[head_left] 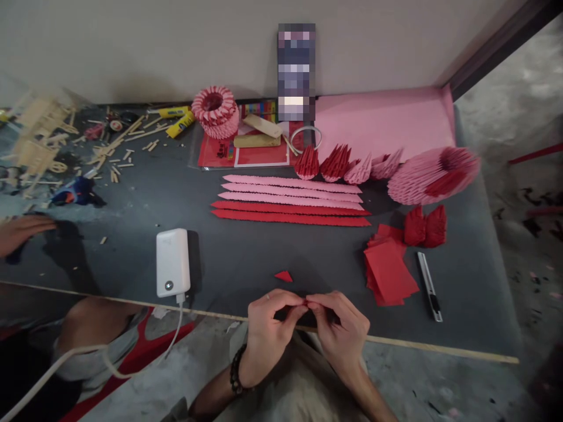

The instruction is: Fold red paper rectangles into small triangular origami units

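My left hand and my right hand meet over the table's front edge, thumbs and forefingers pinched together. Between the fingertips shows a tiny bit of red paper, mostly hidden by the fingers. A small folded red paper triangle lies just beyond my left hand. To the right is a loose stack of red paper rectangles. Farther back, several long zigzag-edged strips, pink and red, lie side by side.
A white power bank with a cable stands left, a box cutter right. Behind are folded-paper pieces, a pink-red paper vase shape and a propped phone. Another person's hand rests far left near wooden sticks.
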Motion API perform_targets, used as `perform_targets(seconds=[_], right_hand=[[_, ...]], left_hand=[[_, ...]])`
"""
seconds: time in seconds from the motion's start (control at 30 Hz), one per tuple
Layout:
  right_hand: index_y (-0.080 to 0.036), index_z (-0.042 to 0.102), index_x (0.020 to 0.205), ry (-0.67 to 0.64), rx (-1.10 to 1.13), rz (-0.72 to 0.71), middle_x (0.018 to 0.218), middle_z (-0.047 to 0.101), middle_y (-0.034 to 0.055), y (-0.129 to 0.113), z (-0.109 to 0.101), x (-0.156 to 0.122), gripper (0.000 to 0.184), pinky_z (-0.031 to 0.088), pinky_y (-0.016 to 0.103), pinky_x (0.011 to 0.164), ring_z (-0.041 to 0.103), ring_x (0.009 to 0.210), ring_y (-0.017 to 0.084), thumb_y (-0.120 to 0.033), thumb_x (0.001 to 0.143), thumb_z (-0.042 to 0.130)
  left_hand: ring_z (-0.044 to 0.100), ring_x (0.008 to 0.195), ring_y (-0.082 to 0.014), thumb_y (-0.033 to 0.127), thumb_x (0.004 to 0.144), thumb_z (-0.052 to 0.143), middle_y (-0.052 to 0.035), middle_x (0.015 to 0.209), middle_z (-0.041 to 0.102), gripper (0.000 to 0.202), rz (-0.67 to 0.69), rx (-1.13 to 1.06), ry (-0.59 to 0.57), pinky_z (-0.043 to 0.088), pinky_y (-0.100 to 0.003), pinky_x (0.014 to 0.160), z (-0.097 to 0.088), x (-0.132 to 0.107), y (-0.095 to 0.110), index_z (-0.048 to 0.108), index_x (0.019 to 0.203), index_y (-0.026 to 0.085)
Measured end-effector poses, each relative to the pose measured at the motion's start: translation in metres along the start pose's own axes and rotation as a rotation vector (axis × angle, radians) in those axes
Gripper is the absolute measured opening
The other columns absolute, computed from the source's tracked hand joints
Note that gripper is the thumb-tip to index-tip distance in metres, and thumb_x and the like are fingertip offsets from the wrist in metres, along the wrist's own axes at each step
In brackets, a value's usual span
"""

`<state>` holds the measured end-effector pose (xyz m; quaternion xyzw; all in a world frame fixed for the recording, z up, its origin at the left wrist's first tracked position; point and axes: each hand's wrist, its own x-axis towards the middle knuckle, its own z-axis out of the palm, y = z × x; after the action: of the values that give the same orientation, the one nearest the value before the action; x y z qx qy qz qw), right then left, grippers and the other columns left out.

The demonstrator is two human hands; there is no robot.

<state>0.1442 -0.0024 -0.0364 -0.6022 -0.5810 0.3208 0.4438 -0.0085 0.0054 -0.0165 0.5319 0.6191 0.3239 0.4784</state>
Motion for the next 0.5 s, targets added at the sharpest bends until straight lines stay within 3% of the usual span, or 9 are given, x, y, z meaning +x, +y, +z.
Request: perform_targets(seconds=[0.1,0.23,0.37,0.5], right_hand=[[-0.020,0.076,0.101,0.023,0.192,0.181,0.086,0.077,0.0034,-0.0024,0.0044,-0.0011,0.015,0.057,0.023,0.061,0.071,0.071,0.014,-0.028,0.089,0.071],[-0.020,0.075,0.088,0.042,0.328,0.331,0.078,0.073,0.0012,-0.0071,0.0084,-0.0030,0.009,0.057,0.021,0.060,0.069,0.068,0.013,-0.027,0.089,0.071],[-0.022,0.074,0.092,0.051,0.215,0.246,0.080,0.072,-0.0005,-0.0067,0.0077,-0.0036,0.005,0.055,0.021,0.060,0.067,0.070,0.011,-0.024,0.088,0.071],[-0.024,0.074,0.095,0.094,-0.040,0.030,0.084,0.073,-0.0011,-0.0018,0.0081,-0.0053,0.012,0.058,0.024,0.069,0.069,0.073,0.012,-0.017,0.087,0.071]], left_hand=[[0.075,0.077,-0.0159,0.027,0.087,0.077,-0.0019,0.082,0.082,0.008,-0.047,-0.076,0.047,0.056,-0.023,0.075,0.0011,0.0030,-0.0007,0.081,0.084,0.022],[0.076,0.074,-0.0157,0.028,0.086,0.077,-0.0035,0.081,0.082,0.010,-0.141,-0.234,0.030,0.059,-0.022,0.070,0.0045,0.0023,0.0023,0.081,0.086,0.019],[0.075,0.072,-0.0156,0.029,0.086,0.078,-0.0045,0.080,0.081,0.013,-0.190,-0.311,-0.019,0.059,-0.021,0.069,0.0057,-0.0014,0.0035,0.078,0.089,0.016],[0.076,0.075,-0.0170,0.031,0.091,0.072,-0.0075,0.084,0.081,0.019,-0.236,-0.393,-0.081,0.061,-0.022,0.072,0.0053,0.0002,0.0006,0.077,0.094,0.014]])
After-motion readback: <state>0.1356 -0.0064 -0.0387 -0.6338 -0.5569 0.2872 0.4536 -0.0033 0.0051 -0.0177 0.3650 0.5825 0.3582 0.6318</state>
